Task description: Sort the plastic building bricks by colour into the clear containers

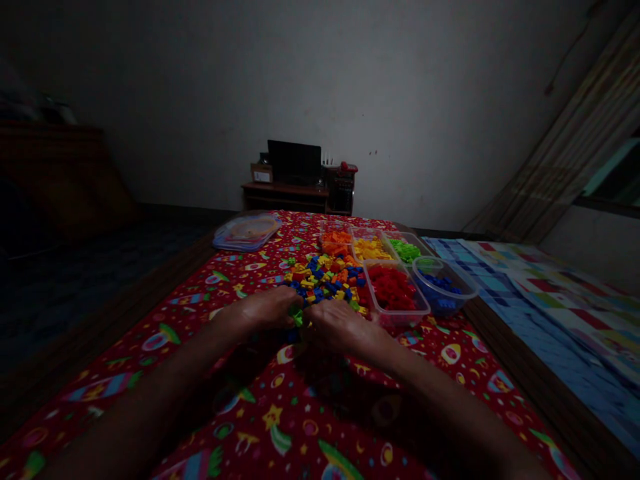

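Dim room, plain wall [425, 120] behind; worktop [525, 377] spread with a red printed cloth [273, 417]. Both hands meet at the near edge of a mixed heap [323, 277] of plastic toy building pieces. Left hand [277, 307]: fingers closed, apparently on a green piece [298, 318], which sits between the hands. Right hand [333, 322]: fingers curled beside it, tips hidden; cannot tell whether they grip anything. Step in hand, as judged: handling pieces at the heap's edge. Any next move calls for a sure pinch on the green piece and fingers kept free of its neighbours. Right of the heap, tubs hold one colour each: orange pieces [336, 238], yellow pieces [371, 249], green pieces [405, 251], red pieces [393, 288], blue pieces [441, 285]. Stacked lids [247, 232] lie far left. Writing: none legible; the pale label on a carton [261, 176] by the monitor [295, 162] is too small to read.
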Motion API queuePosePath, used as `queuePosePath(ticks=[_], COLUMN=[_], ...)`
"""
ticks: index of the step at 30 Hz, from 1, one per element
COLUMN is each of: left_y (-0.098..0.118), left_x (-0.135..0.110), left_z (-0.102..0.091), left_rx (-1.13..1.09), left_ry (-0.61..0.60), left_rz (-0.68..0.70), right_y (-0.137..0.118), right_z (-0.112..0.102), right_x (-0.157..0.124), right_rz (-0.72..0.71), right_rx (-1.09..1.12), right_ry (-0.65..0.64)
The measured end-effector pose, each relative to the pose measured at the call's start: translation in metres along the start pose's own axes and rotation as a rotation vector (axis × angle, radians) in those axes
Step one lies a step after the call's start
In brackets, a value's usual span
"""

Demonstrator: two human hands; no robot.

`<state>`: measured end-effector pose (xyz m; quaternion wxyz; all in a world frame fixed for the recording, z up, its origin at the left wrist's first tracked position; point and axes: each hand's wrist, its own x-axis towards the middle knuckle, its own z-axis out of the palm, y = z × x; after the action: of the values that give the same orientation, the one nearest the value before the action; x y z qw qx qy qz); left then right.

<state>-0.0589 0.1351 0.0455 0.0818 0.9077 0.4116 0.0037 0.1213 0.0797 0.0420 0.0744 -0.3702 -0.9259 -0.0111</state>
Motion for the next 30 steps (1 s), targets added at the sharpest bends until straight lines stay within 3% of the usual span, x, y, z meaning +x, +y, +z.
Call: queuePosePath(ticks=[4, 9, 16, 21, 25, 30], left_y=[-0.012, -0.030, -0.028, -0.021, -0.010, 0.009], left_x=[0.000, -0.001, 0.004, 0.017, 0.026, 0.027], left_z=[-0.003, -0.019, -0.018, -0.004, 0.003, 0.006], left_rx=[-0.057, -0.283, -0.846, -0.987, -0.946, -0.511], left_ry=[-0.003, -0.075, 0.013, 0.142, 0.185, 0.294], left_rz=[-0.001, -0.045, -0.165, -0.214, -0.187, -0.129], right_y=[-0.014, 0.005, 0.043, 0.048, 0.039, 0.038], right_z=[0.013, 0.018, 0.001, 0.004, 0.003, 0.014], right_x=[-0.006, -0.001, 0.021, 0.027, 0.028, 0.030], right_rz=[-0.041, -0.048, 0.443, 0.586, 0.632, 0.568], right_rx=[-0.068, 0.039, 0.585, 0.969, 1.225, 1.402], right_ry=[-0.005, 0.063, 0.191, 0.273, 0.283, 0.241])
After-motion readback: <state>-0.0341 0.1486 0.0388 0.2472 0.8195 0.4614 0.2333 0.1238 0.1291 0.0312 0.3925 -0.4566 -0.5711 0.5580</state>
